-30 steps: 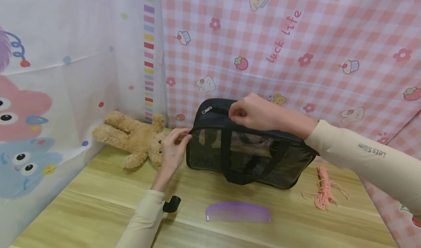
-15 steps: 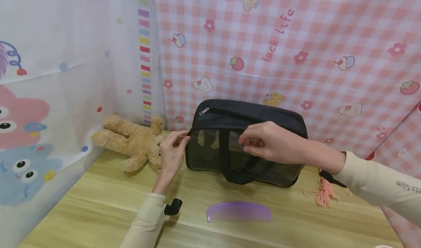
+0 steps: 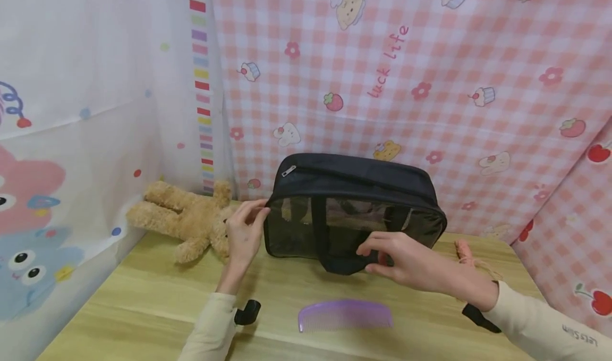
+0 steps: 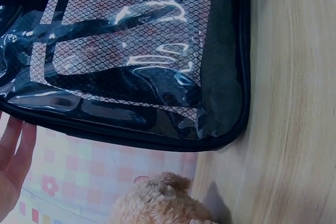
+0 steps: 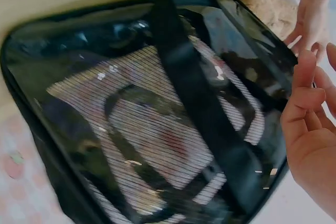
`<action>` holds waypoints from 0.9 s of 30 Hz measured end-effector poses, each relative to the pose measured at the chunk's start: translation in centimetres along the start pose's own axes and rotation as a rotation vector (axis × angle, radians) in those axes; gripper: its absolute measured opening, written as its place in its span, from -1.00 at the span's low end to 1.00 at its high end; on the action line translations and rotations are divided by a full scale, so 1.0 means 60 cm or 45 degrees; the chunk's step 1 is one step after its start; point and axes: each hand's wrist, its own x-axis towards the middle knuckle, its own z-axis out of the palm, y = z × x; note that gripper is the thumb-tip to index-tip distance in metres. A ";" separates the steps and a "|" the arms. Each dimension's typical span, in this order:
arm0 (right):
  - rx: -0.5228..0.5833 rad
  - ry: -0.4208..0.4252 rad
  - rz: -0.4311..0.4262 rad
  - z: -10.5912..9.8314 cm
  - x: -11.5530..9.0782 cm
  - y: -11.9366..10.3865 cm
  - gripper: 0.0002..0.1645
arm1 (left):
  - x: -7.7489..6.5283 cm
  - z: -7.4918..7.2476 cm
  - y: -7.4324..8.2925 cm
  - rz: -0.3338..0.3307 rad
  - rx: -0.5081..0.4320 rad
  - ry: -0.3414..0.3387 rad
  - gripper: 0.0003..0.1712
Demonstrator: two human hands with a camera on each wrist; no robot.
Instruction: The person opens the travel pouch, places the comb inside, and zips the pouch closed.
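A black zip bag (image 3: pixel 296 236) with see-through sides and a black strap handle (image 3: pixel 341 265) stands on the table. Its metal zipper pull (image 3: pixel 289 171) lies at the left end of the top. My left hand (image 3: pixel 245 234) pinches the bag's upper left corner between thumb and fingers; in the left wrist view, fingers (image 4: pixel 20 145) lie along the bag's edge. My right hand (image 3: pixel 406 260) is in front of the bag's lower right part, beside the handle, fingers loosely bent and apart from the thumb, with nothing in them. A mesh-patterned panel (image 5: pixel 152 129) shows through the clear side.
A tan teddy bear (image 3: pixel 193 217) lies left of the bag, close by my left hand. In front of the bag lies a purple comb (image 3: pixel 345 315). A bundle of pink cord (image 3: pixel 464 253) is at the right, partly hidden by my right arm. Cloth-covered walls stand behind.
My right hand has come down from the bag's top, across its front, to beside the handle. My left hand stays at the corner. The head view has shifted slightly.
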 end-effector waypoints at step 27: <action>0.255 0.036 0.287 0.130 -0.099 0.118 -0.65 | -0.004 0.007 -0.008 0.034 -0.050 -0.008 -0.83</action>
